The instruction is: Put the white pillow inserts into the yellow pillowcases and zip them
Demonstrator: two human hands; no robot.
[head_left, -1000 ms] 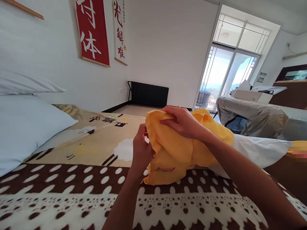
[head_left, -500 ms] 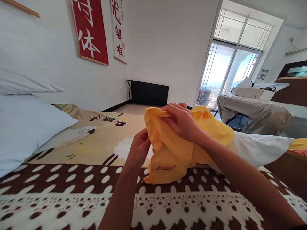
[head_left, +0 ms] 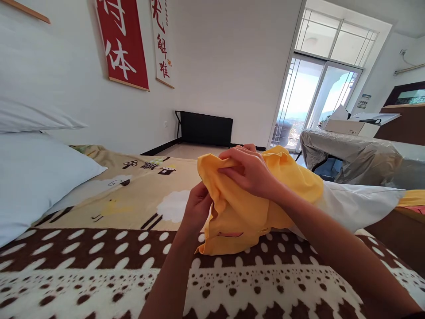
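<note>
A yellow pillowcase point(head_left: 242, 212) is bunched over the end of a white pillow point(head_left: 358, 206) that lies across the bed to the right. My right hand point(head_left: 249, 170) grips the top edge of the yellow cloth with fingers curled. My left hand point(head_left: 196, 208) pinches the cloth's left edge from below, fingers closed on it. The cloth's lower hem rests on the brown and white dotted blanket point(head_left: 99, 266).
Two white pillows point(head_left: 36, 177) are stacked at the left by the wall. A beige cartoon sheet point(head_left: 139, 190) covers the far bed. A plastic-wrapped sofa point(head_left: 352, 155) stands at the right, a black panel point(head_left: 206, 129) by the far wall, glass doors point(head_left: 312, 106) beyond.
My left hand has slid a little lower and further under the yellow cloth's edge. My right hand keeps its grip with slight finger shifts.
</note>
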